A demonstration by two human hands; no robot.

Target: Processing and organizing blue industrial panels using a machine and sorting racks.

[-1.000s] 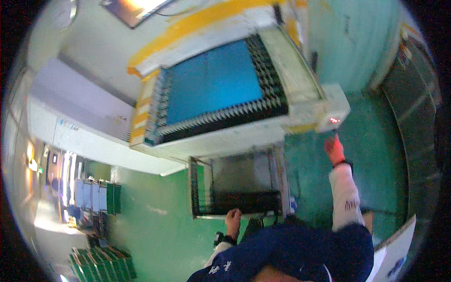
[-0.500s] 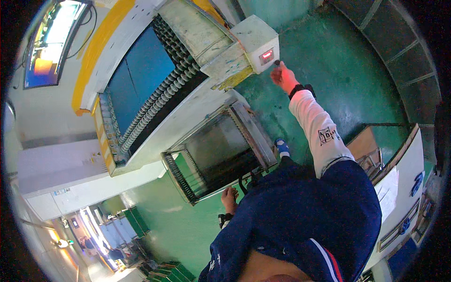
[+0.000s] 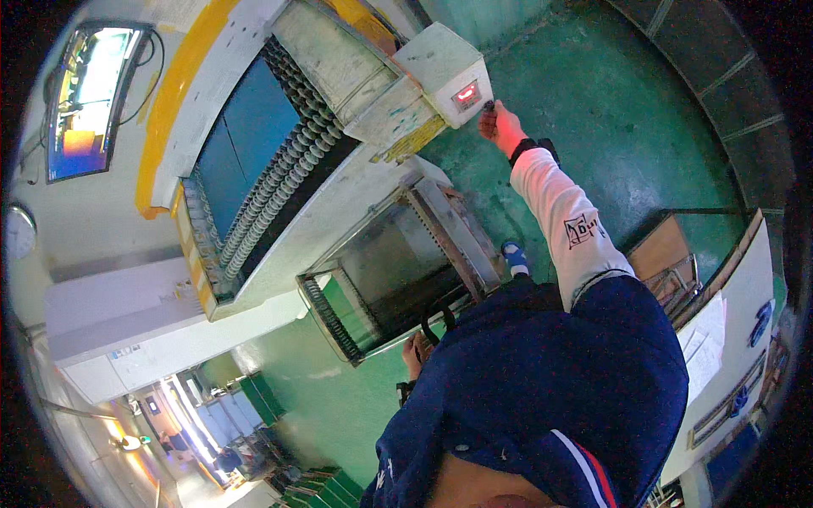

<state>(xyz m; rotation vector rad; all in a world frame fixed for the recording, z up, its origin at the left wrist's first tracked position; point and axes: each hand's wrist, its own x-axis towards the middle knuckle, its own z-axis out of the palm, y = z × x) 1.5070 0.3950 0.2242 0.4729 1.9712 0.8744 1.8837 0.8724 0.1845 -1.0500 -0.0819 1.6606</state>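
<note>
Green floor [image 3: 644,110]; left hand [image 3: 417,354] half hidden; right hand [image 3: 500,127] at control box [image 3: 445,72].

My right hand [image 3: 500,127] is stretched forward, fingertips touching the lower corner of the white control box [image 3: 445,72] just beside its red-lit display [image 3: 467,94]. My left hand [image 3: 415,354] hangs low, gripping a black handle [image 3: 434,318] at the near edge of the open metal rack [image 3: 398,271]. The machine [image 3: 279,161] with its blue panel stands on the green floor [image 3: 610,110].
</note>
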